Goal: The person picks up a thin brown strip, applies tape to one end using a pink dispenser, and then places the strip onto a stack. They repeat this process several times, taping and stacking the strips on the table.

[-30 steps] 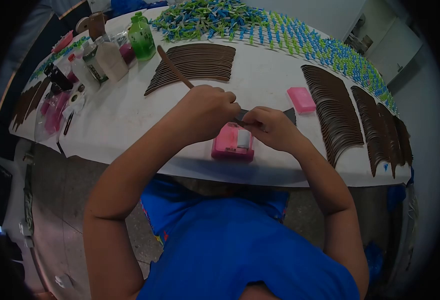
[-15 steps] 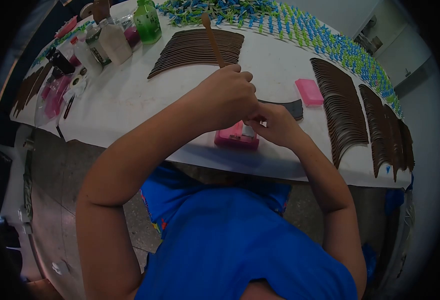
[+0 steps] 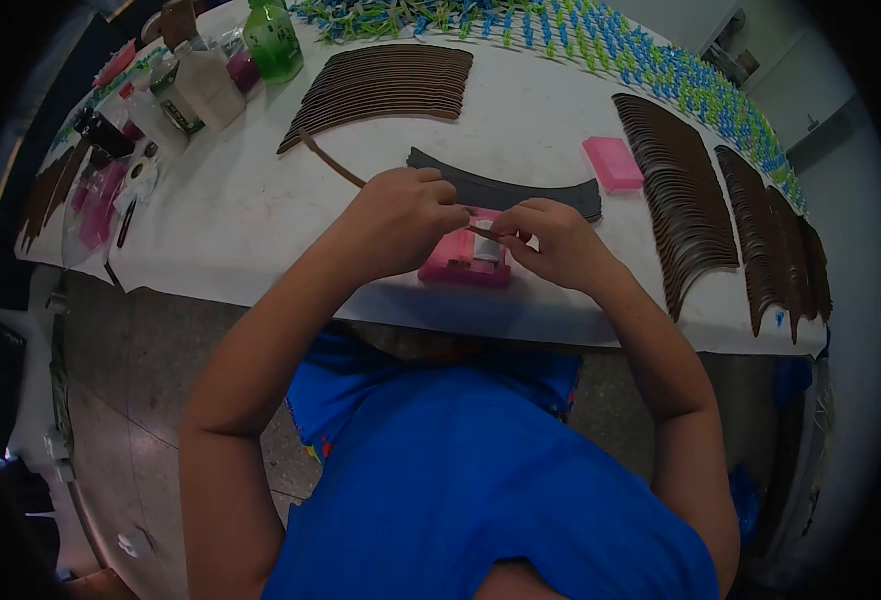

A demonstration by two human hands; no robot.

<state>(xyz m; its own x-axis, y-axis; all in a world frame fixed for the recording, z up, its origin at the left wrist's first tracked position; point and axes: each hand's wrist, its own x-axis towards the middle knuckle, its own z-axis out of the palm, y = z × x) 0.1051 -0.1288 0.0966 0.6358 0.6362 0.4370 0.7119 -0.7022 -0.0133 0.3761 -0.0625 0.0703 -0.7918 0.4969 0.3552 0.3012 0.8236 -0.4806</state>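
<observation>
My left hand [image 3: 401, 222] is closed around a thin, curved brown strip [image 3: 333, 162], whose far end sticks out to the left toward the stack of similar strips. The near end of the strip runs to my right hand [image 3: 559, 245], where the fingertips pinch it. Just below, a pink tray [image 3: 443, 272] holds a small white container [image 3: 488, 246], partly covered by my fingers. Behind both hands lies a dark curved piece [image 3: 521, 197], flat on the white table.
Brown curved strips lie in a fanned stack [image 3: 386, 85] at the back and in rows [image 3: 676, 200] at the right. A pink block [image 3: 614, 163] sits beside them. Bottles, including a green one [image 3: 274, 45], stand back left. Blue and green pieces [image 3: 601, 45] line the far edge.
The strip has swung from pointing away from me to pointing left. My left hand has moved left, apart from the right, uncovering more of the tray and the dark curved piece.
</observation>
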